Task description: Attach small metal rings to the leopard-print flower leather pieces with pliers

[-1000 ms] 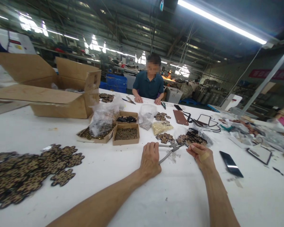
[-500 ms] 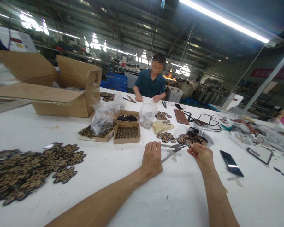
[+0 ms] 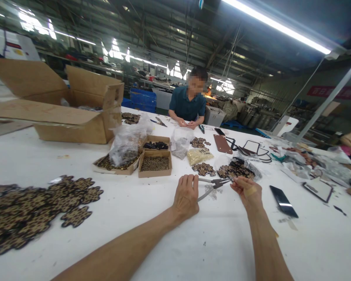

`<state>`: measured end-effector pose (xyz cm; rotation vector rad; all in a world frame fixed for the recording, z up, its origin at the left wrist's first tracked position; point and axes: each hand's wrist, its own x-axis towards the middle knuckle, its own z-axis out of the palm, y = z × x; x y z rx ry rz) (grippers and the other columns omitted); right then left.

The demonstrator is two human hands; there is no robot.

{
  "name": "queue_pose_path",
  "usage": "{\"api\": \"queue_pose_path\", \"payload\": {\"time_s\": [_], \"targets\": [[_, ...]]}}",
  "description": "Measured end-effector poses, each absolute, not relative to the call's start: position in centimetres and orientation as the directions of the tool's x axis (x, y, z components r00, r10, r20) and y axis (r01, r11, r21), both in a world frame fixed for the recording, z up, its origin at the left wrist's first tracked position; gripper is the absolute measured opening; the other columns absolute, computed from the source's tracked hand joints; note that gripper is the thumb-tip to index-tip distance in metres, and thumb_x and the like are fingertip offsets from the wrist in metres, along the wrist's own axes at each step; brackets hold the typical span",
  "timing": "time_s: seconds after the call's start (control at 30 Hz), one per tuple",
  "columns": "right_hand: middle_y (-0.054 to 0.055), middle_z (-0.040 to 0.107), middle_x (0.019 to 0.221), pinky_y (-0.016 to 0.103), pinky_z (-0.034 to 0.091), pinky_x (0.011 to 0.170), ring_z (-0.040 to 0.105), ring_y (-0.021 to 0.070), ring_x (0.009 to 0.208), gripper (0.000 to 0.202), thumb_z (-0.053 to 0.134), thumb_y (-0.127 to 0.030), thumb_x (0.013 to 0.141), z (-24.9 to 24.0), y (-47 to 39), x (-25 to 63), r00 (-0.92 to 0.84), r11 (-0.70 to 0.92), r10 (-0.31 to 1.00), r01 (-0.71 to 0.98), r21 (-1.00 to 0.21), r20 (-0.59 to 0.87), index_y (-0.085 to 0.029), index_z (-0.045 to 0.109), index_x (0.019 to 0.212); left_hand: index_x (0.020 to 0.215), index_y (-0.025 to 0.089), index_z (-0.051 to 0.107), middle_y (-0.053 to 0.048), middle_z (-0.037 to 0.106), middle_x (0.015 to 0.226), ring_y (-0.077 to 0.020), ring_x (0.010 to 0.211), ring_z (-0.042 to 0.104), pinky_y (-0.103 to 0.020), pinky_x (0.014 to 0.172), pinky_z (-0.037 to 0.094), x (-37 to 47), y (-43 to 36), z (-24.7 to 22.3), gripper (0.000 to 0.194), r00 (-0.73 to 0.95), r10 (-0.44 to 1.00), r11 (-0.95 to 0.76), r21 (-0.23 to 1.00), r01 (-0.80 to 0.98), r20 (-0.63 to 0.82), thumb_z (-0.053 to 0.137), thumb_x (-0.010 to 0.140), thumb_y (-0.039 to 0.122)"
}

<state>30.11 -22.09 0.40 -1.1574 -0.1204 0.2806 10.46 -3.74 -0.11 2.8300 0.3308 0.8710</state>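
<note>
Grips pliers (image 3: 218, 183) in left hand (image 3: 186, 195), with fingers curled around parted grey handles. Holds pliers between both hands, pointing dark nose to right hand (image 3: 246, 196), near fingertips. Pinches with right hand, with thumb and fingers drawn narrow; cannot tell held item, too small. Wears tan plaster (image 3: 250, 191) on right hand. Has silvery rings (image 3: 213, 194) strewn by pliers on white table (image 3: 222, 246), leopard-patterned pieces (image 3: 235, 171) beyond, phone (image 3: 283, 201) to right, studs (image 3: 155, 163) in open box (image 3: 155, 174) beyond left hand.
</note>
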Motion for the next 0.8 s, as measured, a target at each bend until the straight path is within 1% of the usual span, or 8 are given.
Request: {"api": "queue_pose_path", "payload": {"time_s": [0.17,0.27,0.37,0.43,0.53,0.63,0.7,0.8], "targets": [[0.0,0.069,0.062,0.031,0.065,0.061,0.067,0.0155,0.054,0.039,0.095,-0.021,0.05,1.1,-21.3,29.9,0.961,0.354,0.273,-0.149,-0.923,-0.051,-0.015,0.064,0.074,0.144,0.012,0.038,-0.021,0.048,0.13,-0.038,0.118,0.043,-0.058,0.104,0.033,10.8,-3.5,-0.1,0.09,0.804,0.255,-0.966,0.186,0.181,0.537,0.059,0.056,0.009],[0.001,0.068,0.067,0.034,0.063,0.065,0.066,0.0158,0.059,0.032,0.091,-0.024,0.063,2.3,-21.4,29.5,0.967,0.355,0.255,-0.111,-0.928,-0.018,-0.013,0.065,0.078,0.142,0.011,0.037,-0.021,0.048,0.129,-0.0373,0.118,0.044,-0.055,0.104,0.034,11.3,-3.4,0.1,0.088,0.775,0.214,-0.977,0.12,0.177,0.595,0.058,0.057,0.008],[0.006,0.068,0.104,0.036,0.06,0.076,0.068,0.0176,0.086,0.026,0.066,-0.033,0.094,3.8,-22.1,29.8,0.979,0.346,0.202,-0.052,-0.937,0.02,-0.014,0.064,0.11,0.14,0.011,0.034,-0.02,0.047,0.127,-0.0369,0.119,0.043,-0.052,0.103,0.037,12.4,-3.0,0.2,0.082,0.742,0.171,-0.984,0.08,0.156,0.649,0.058,0.061,0.011],[0.008,0.063,0.121,0.041,0.057,0.084,0.065,0.0224,0.101,0.033,0.062,-0.036,0.096,4.4,-22.5,30.4,0.987,0.344,0.156,-0.015,-0.939,0.042,-0.016,0.06,0.123,0.139,0.015,0.031,-0.016,0.047,0.126,-0.0368,0.118,0.043,-0.053,0.1,0.037,13.5,-2.6,0.2,0.077,0.742,0.165,-0.985,0.066,0.162,0.649,0.054,0.066,0.015],[0.008,0.063,0.121,0.041,0.057,0.084,0.065,0.0226,0.101,0.034,0.061,-0.037,0.096,4.5,-22.3,31.0,0.988,0.351,0.145,-0.005,-0.936,0.049,-0.016,0.06,0.123,0.139,0.02,0.025,-0.011,0.047,0.125,-0.0358,0.119,0.043,-0.054,0.099,0.036,14.2,-2.7,0.6,0.07,0.76,0.168,-0.985,0.074,0.157,0.628,0.048,0.073,0.02],[0.004,0.069,0.095,0.034,0.058,0.072,0.067,0.0154,0.075,0.029,0.068,-0.037,0.091,3.9,-21.4,31.1,0.982,0.368,0.185,-0.025,-0.929,0.047,-0.013,0.065,0.108,0.138,0.022,0.025,-0.009,0.049,0.123,-0.0358,0.118,0.043,-0.054,0.097,0.035,13.9,-3.6,1.3,0.07,0.764,0.184,-0.983,0.105,0.152,0.618,0.048,0.072,0.021],[-0.001,0.068,0.072,0.032,0.057,0.065,0.063,0.0131,0.059,0.031,0.08,-0.037,0.078,3.6,-20.8,31.3,0.979,0.376,0.197,-0.023,-0.926,0.055,-0.013,0.067,0.093,0.137,0.023,0.025,-0.009,0.05,0.123,-0.0376,0.119,0.042,-0.055,0.095,0.034,13.9,-4.1,1.5,0.071,0.752,0.202,-0.979,0.123,0.161,0.627,0.048,0.07,0.022],[-0.004,0.063,0.056,0.033,0.056,0.058,0.059,0.0135,0.049,0.035,0.089,-0.032,0.057,3.9,-20.3,32.1,0.98,0.373,0.186,-0.003,-0.928,0.071,-0.014,0.065,0.076,0.139,0.023,0.024,-0.01,0.05,0.123,-0.042,0.123,0.037,-0.059,0.095,0.03,14.4,-3.7,0.7,0.074,0.748,0.248,-0.969,0.169,0.182,0.615,0.046,0.068,0.026]]}}
